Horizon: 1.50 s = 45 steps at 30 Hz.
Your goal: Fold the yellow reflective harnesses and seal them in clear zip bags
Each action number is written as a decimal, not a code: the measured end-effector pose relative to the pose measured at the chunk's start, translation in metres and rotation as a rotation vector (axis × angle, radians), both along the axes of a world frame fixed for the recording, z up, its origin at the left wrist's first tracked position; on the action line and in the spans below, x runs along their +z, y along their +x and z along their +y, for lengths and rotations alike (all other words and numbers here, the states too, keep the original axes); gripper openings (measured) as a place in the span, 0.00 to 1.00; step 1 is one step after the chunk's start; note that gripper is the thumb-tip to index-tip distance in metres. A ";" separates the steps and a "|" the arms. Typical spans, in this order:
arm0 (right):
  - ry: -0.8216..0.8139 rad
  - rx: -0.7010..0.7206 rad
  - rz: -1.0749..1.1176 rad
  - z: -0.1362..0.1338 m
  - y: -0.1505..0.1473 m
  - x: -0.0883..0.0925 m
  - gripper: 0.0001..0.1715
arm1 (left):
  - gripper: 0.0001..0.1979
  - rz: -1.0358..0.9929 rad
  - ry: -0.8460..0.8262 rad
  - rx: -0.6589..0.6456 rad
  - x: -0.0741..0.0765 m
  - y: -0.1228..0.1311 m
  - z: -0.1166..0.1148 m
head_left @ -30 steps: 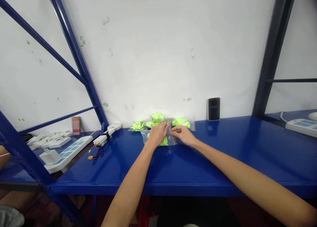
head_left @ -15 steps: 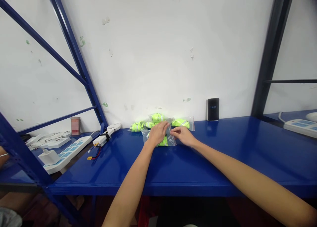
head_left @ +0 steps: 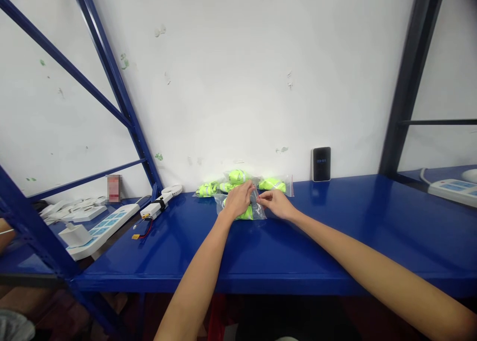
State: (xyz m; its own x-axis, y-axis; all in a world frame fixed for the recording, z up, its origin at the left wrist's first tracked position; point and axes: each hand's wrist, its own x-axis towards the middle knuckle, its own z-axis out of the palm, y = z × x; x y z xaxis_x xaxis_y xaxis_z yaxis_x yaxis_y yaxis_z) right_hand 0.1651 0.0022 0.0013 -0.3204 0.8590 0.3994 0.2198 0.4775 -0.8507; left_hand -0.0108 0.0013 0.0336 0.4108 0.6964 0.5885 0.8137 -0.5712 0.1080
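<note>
A clear zip-lock bag [head_left: 258, 213] with a folded fluorescent yellow reflective garment [head_left: 246, 214] inside lies on the blue table. My left hand [head_left: 237, 201] rests over the bag, its fingers closed at the upper part of the zip edge and hiding much of the garment. At the right side, my right hand [head_left: 276, 203] pinches the same edge between thumb and fingers. Behind my hands are more bagged yellow garments: one on the left [head_left: 207, 189], one at the back [head_left: 237, 176] and one on the right [head_left: 272, 184].
A black-faced clock [head_left: 321, 164] stands against the wall. To the left are a small white fan [head_left: 172, 191], a battery pack with wires [head_left: 150, 210] and a power strip [head_left: 108, 229]. Blue rack posts [head_left: 130, 107] rise at the table's left; another power strip [head_left: 454, 191] is far right.
Hardly anything differs. Both hands stay on the bag's zip edge, and the view has shifted very slightly.
</note>
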 end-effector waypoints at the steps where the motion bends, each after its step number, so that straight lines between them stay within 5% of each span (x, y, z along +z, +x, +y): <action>1: 0.016 0.002 -0.013 -0.001 0.000 0.001 0.20 | 0.13 0.002 -0.003 0.004 0.000 0.000 0.000; 15: 0.024 0.082 -0.059 -0.001 0.003 0.005 0.19 | 0.14 0.034 -0.048 -0.027 0.006 -0.002 -0.002; 27: 0.107 0.048 -0.134 -0.006 0.002 0.006 0.08 | 0.12 0.103 -0.064 -0.019 0.005 -0.003 -0.003; 45: 0.169 0.008 -0.125 -0.007 -0.002 0.007 0.19 | 0.12 -0.072 -0.148 -0.210 0.004 -0.004 -0.004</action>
